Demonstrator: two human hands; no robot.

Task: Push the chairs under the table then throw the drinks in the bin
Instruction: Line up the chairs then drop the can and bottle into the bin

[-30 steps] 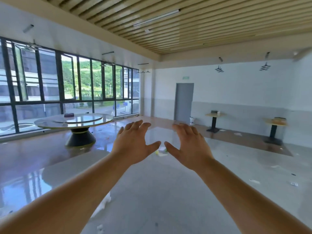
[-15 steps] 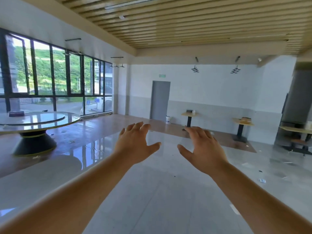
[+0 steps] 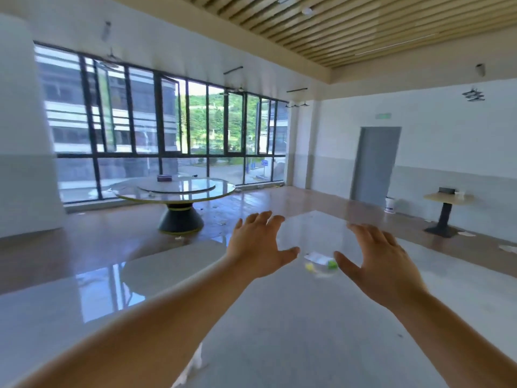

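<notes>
View swung left vs 0.5 s ago; left hand (image 3: 256,247), right hand (image 3: 380,264) still empty.

A clear plastic drink bottle (image 3: 320,264) is lying on its side on the glossy pale floor (image 3: 279,331), showing in the gap between the thumb of the left hand (image 3: 258,247) and the thumb of the right hand (image 3: 383,264), beyond both and touching neither. It is carrying a white label and a green cap at the end nearer the right thumb, with a yellowish patch at the end nearer the left thumb; it is blurred, so whether it is holding liquid cannot be told. Both sets of fingers (image 3: 263,219) are spreading wide, holding nothing.
</notes>
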